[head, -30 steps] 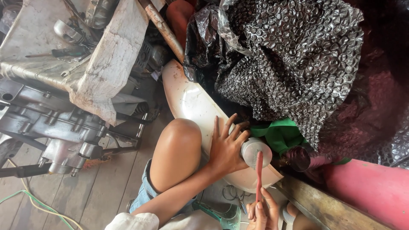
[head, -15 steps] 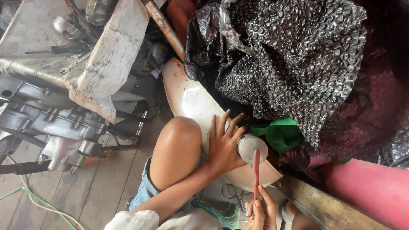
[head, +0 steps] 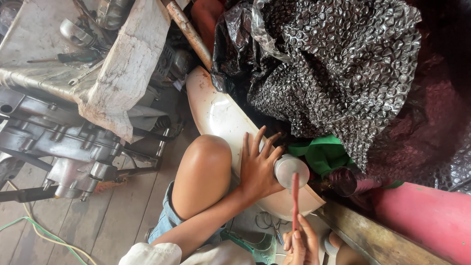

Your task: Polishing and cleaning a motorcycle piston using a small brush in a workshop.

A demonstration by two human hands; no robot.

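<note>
My left hand (head: 258, 169) lies with fingers spread on a cream curved panel (head: 216, 115) and grips a round grey metal cylinder (head: 291, 169) at the thumb side. My right hand (head: 299, 243), at the bottom edge, pinches a thin red stick-like tool (head: 295, 198). The tool stands upright with its tip against the cylinder's face. My bare knee (head: 203, 164) is just left of the left hand.
Black bubble wrap (head: 338, 68) hangs over the panel at the upper right, with green cloth (head: 321, 152) below it. A grey engine block (head: 64, 147) and a dirty cloth-covered bench (head: 98, 64) with tools stand at the left. A wooden plank floor (head: 113, 216) holds a green cable (head: 44, 235).
The red tool has shifted slightly to the left across the cylinder's face. My left hand has stayed on the panel and cylinder.
</note>
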